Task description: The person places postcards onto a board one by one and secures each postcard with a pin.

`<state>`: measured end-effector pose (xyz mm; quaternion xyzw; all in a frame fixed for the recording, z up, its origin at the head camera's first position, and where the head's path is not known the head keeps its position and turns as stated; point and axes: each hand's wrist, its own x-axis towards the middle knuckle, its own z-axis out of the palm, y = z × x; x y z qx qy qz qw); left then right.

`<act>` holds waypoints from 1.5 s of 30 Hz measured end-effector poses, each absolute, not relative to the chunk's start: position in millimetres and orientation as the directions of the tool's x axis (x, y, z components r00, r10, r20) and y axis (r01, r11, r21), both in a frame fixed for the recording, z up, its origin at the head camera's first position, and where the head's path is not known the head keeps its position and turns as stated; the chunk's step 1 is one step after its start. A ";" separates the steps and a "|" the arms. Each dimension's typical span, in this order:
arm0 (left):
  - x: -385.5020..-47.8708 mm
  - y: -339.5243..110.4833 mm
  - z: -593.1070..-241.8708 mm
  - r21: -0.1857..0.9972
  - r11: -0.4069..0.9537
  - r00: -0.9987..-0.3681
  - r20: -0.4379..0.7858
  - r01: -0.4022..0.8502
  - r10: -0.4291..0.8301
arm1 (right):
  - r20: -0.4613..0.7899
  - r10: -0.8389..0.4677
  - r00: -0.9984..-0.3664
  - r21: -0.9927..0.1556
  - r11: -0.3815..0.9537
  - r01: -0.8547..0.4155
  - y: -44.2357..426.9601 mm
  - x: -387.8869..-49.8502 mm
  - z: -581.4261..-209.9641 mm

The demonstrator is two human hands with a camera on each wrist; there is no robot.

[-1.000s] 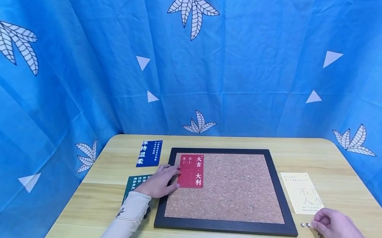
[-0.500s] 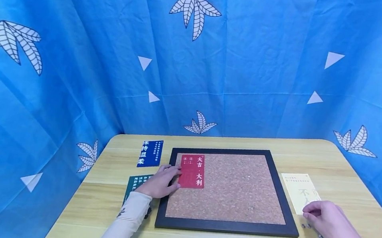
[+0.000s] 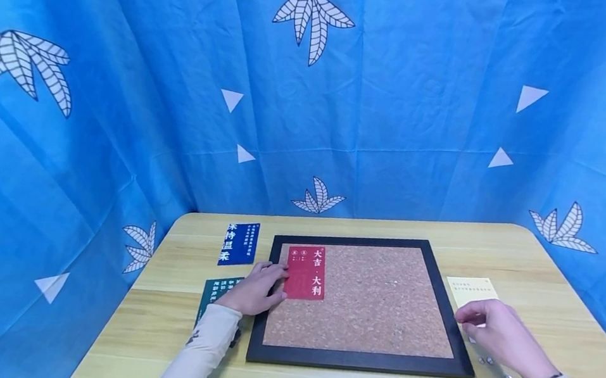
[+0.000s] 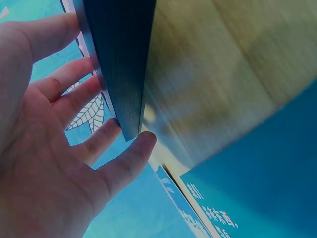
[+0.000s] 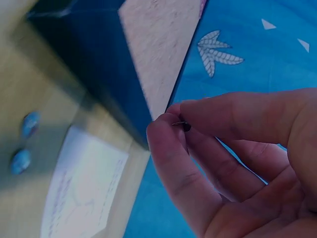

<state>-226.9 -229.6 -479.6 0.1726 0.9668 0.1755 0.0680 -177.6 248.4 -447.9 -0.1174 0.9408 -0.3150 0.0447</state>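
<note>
On the left half of a black-framed cork board (image 3: 378, 314) lies a red card (image 3: 306, 271) with white lettering. My left hand (image 3: 249, 294) rests over the board's left edge, its fingertips touching the card's left side. In the left wrist view those fingers lie loosely extended along the dark frame (image 4: 119, 64). My right hand (image 3: 507, 340) is raised just off the board's right edge, above a pale yellow card (image 3: 470, 289). Between its thumb and index finger it pinches a thumbtack (image 5: 185, 126), the pin showing in the right wrist view.
Several loose thumbtacks (image 3: 490, 361) lie on the wooden table below the yellow card. Left of the board are a blue card (image 3: 239, 244) and a green card (image 3: 214, 295), the latter partly covered by the left arm. A blue patterned curtain (image 3: 406, 100) hangs behind the table.
My right hand has lifted from the loose thumbtacks and moved left and up over the yellow card, toward the board, pinching one tack. The left hand and red card stay in place.
</note>
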 end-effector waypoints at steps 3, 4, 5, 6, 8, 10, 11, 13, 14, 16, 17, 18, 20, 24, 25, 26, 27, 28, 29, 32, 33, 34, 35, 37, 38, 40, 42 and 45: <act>-227.1 -229.7 -479.4 0.362 0.880 -0.932 -0.070 0.309 0.356 | -0.005 -0.287 -0.958 -0.629 0.746 -0.220 240.9 -181.8 -444.4; -227.2 -229.8 -479.2 0.362 0.880 -0.932 -0.070 0.308 0.355 | 0.002 -0.303 -0.953 -0.634 0.737 -0.236 238.3 -183.1 -443.4; -227.2 -229.9 -479.1 0.362 0.880 -0.932 -0.071 0.308 0.355 | 0.003 -0.316 -0.949 -0.639 0.729 -0.245 235.5 -184.4 -442.5; -227.3 -230.1 -478.9 0.362 0.880 -0.932 -0.071 0.307 0.355 | 0.009 -0.330 -0.944 -0.644 0.720 -0.258 232.7 -185.9 -441.8; -226.9 -230.3 -478.9 0.362 0.880 -0.932 -0.070 0.307 0.355 | 0.032 -0.358 -0.933 -0.642 0.708 -0.294 227.3 -189.1 -440.3; -226.6 -230.3 -479.2 0.362 0.880 -0.933 -0.067 0.308 0.354 | 0.055 -0.373 -0.926 -0.633 0.704 -0.321 221.6 -191.8 -439.0; -226.5 -230.3 -479.5 0.363 0.879 -0.933 -0.066 0.309 0.355 | 0.066 -0.378 -0.923 -0.631 0.701 -0.332 219.0 -193.2 -438.4; -226.3 -230.1 -480.2 0.360 0.880 -0.932 -0.065 0.310 0.355 | 0.086 -0.386 -0.919 -0.624 0.698 -0.352 214.2 -195.4 -437.3; -226.2 -230.0 -480.6 0.359 0.880 -0.932 -0.066 0.310 0.356 | 0.087 -0.384 -0.919 -0.624 0.698 -0.351 211.8 -196.3 -436.7; -226.1 -230.0 -481.2 0.358 0.881 -0.932 -0.068 0.309 0.355 | 0.091 -0.380 -0.920 -0.626 0.697 -0.350 207.7 -198.8 -435.8; -226.1 -229.9 -481.3 0.357 0.882 -0.932 -0.070 0.308 0.354 | 0.091 -0.378 -0.921 -0.627 0.697 -0.348 205.8 -200.2 -435.4; -226.2 -229.9 -481.5 0.355 0.883 -0.933 -0.072 0.307 0.354 | 0.093 -0.375 -0.922 -0.628 0.697 -0.347 203.9 -201.8 -435.0; -226.2 -229.9 -481.3 0.357 0.883 -0.933 -0.074 0.305 0.352 | 0.100 -0.374 -0.922 -0.627 0.696 -0.350 200.1 -205.1 -433.7; -225.9 -230.0 -480.7 0.363 0.881 -0.933 -0.073 0.305 0.353 | 0.139 -0.400 -0.906 -0.628 0.672 -0.393 193.3 -211.7 -431.5; -225.7 -229.9 -480.5 0.364 0.880 -0.932 -0.073 0.305 0.354 | 0.152 -0.411 -0.899 -0.627 0.663 -0.409 191.8 -213.3 -431.0; -225.6 -229.8 -480.4 0.365 0.879 -0.932 -0.073 0.306 0.355 | 0.164 -0.420 -0.892 -0.625 0.656 -0.424 190.3 -214.9 -430.6; -225.4 -229.7 -480.2 0.366 0.879 -0.932 -0.072 0.306 0.355 | 0.175 -0.429 -0.886 -0.624 0.648 -0.436 188.9 -216.6 -430.3; -225.3 -229.5 -479.9 0.368 0.878 -0.932 -0.072 0.306 0.355 | 0.185 -0.436 -0.881 -0.619 0.644 -0.449 187.3 -218.3 -429.8; -225.3 -229.3 -479.8 0.369 0.878 -0.932 -0.072 0.305 0.354 | 0.189 -0.439 -0.878 -0.618 0.642 -0.454 185.6 -219.9 -429.2; -225.1 -228.9 -479.5 0.369 0.879 -0.934 -0.072 0.302 0.351 | 0.177 -0.442 -0.880 -0.627 0.639 -0.447 179.7 -224.5 -426.3; -225.0 -228.8 -479.4 0.368 0.880 -0.934 -0.072 0.301 0.350 | 0.168 -0.439 -0.883 -0.635 0.637 -0.438 177.4 -226.2 -425.5; -224.9 -228.8 -479.4 0.367 0.880 -0.934 -0.072 0.300 0.349 | 0.158 -0.436 -0.886 -0.642 0.636 -0.428 175.1 -227.8 -424.9; -224.8 -228.7 -479.4 0.366 0.881 -0.934 -0.072 0.300 0.349 | 0.144 -0.431 -0.891 -0.652 0.636 -0.413 172.8 -229.2 -424.2; -224.5 -228.7 -479.3 0.364 0.881 -0.934 -0.071 0.301 0.349 | 0.132 -0.436 -0.890 -0.661 0.630 -0.407 168.2 -232.2 -423.6; -224.6 -228.6 -479.3 0.364 0.881 -0.934 -0.071 0.302 0.349 | 0.127 -0.435 -0.892 -0.664 0.631 -0.402 165.7 -233.8 -423.8; -224.7 -228.6 -479.5 0.366 0.880 -0.934 -0.072 0.302 0.350 | 0.127 -0.443 -0.887 -0.662 0.628 -0.408 161.6 -236.8 -424.5; -225.2 -228.9 -480.2 0.369 0.878 -0.933 -0.070 0.304 0.352 | 0.139 -0.461 -0.877 -0.655 0.621 -0.430 157.8 -239.4 -425.1; -226.4 -229.9 -482.2 0.363 0.878 -0.931 -0.066 0.312 0.358 | 0.163 -0.478 -0.863 -0.644 0.612 -0.460 152.4 -242.8 -425.4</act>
